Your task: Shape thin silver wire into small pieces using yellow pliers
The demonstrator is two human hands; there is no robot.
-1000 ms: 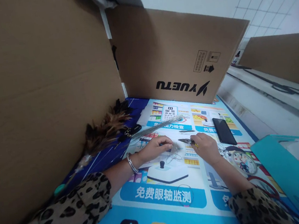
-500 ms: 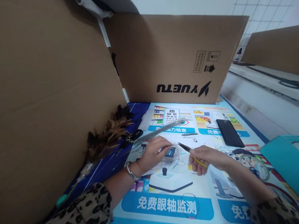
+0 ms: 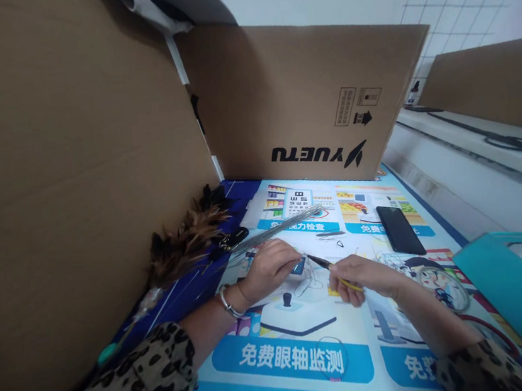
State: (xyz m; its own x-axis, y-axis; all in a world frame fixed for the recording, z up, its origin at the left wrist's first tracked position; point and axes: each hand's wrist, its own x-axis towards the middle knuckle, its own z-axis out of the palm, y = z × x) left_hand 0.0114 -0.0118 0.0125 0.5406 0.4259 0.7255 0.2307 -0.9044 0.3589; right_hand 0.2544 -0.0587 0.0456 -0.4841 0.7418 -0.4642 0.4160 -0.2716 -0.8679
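My left hand (image 3: 270, 270) is closed, with thumb and forefinger pinched on a thin wire (image 3: 308, 283) whose loops hang down over the printed sheet. Fine detail of the wire at the fingertips is too small to make out. Needle-nose pliers (image 3: 320, 262) with yellow handles are gripped in my right hand (image 3: 359, 277). Their dark tips point left and meet the wire close to my left fingertips. A bundle of straight silvery wires (image 3: 288, 222) lies just behind my left hand, and some short dark pieces (image 3: 331, 234) rest to its right.
A black phone (image 3: 399, 230) lies to the right, with a turquoise box (image 3: 516, 297) nearer me. Brown feathers (image 3: 184, 230) lie along the left cardboard wall (image 3: 69, 149). Another cardboard panel (image 3: 305, 88) stands at the back. A loose thin loop (image 3: 331, 358) is in front.
My right hand has brought the pliers' tips slightly left and down, onto the wire by my left fingertips. My left hand has barely moved.
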